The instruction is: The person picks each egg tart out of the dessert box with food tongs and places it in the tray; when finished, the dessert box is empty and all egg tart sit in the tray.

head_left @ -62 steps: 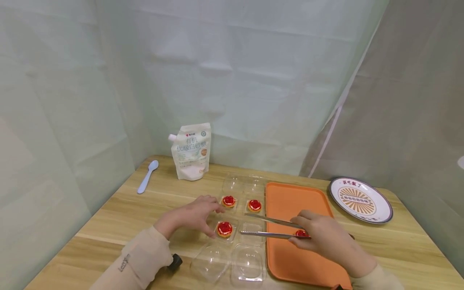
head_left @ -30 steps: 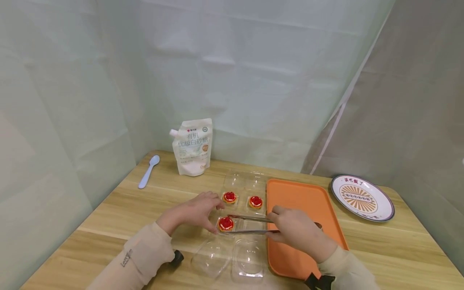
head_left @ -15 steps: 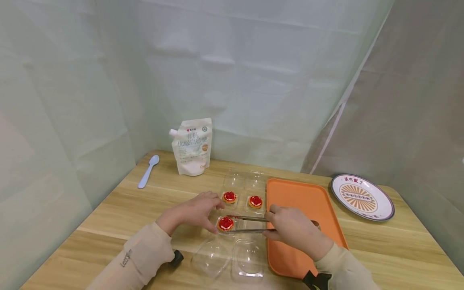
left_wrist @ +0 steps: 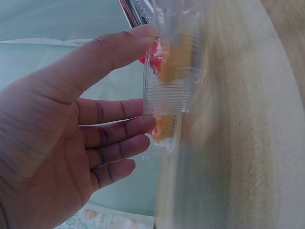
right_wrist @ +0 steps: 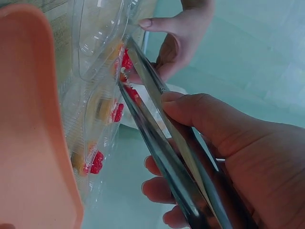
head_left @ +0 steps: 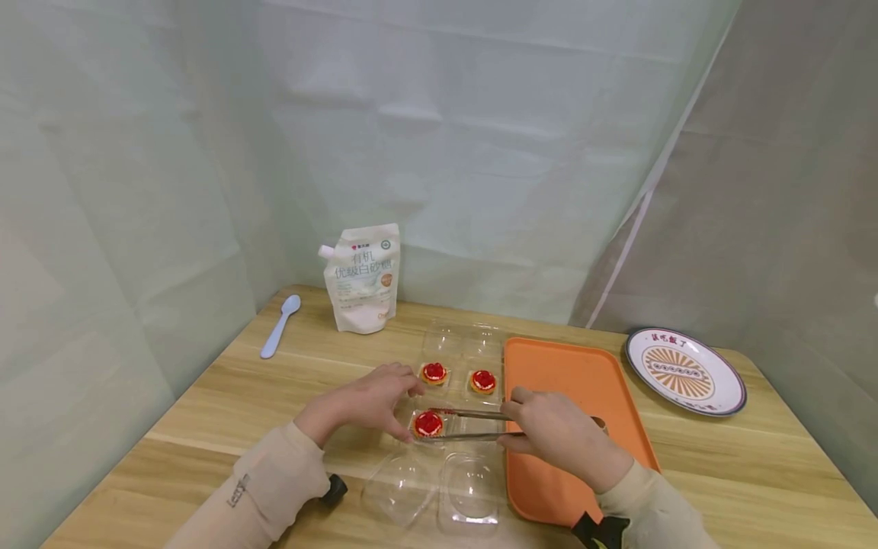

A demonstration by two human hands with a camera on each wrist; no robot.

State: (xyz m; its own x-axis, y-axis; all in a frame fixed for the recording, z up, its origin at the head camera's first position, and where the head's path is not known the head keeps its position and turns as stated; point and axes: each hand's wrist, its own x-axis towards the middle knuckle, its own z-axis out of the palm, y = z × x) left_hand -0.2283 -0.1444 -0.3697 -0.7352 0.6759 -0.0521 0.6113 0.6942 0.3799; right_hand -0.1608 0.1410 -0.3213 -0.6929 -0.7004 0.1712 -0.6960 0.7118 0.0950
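A red-topped tart (head_left: pixel 428 425) sits in a front-left cup of the clear plastic container (head_left: pixel 473 343), in the head view. My right hand (head_left: pixel 559 435) grips metal tongs (right_wrist: pixel 157 124); their tips lie on either side of that tart. Whether they squeeze it, I cannot tell. My left hand (head_left: pixel 373 400) is at the container's left edge, thumb and fingers fairly straight and spread; in the left wrist view its fingertips are at the plastic rim. Behind are two more tarts, one at left (head_left: pixel 434 374) and one at right (head_left: pixel 483 382), each in its own cup.
An orange tray (head_left: pixel 555 358) lies against the container's right side, partly under my right hand. Beyond it is a patterned plate (head_left: pixel 686 374). A white pouch (head_left: pixel 363 278) stands at the back, with a pale blue spoon (head_left: pixel 277 328) to its left. The clear lid (head_left: pixel 469 488) lies in front.
My right hand has moved left from over the tray, bringing the tongs' tips around the front-left tart. Since about a second ago, both hands have stayed nearly still.
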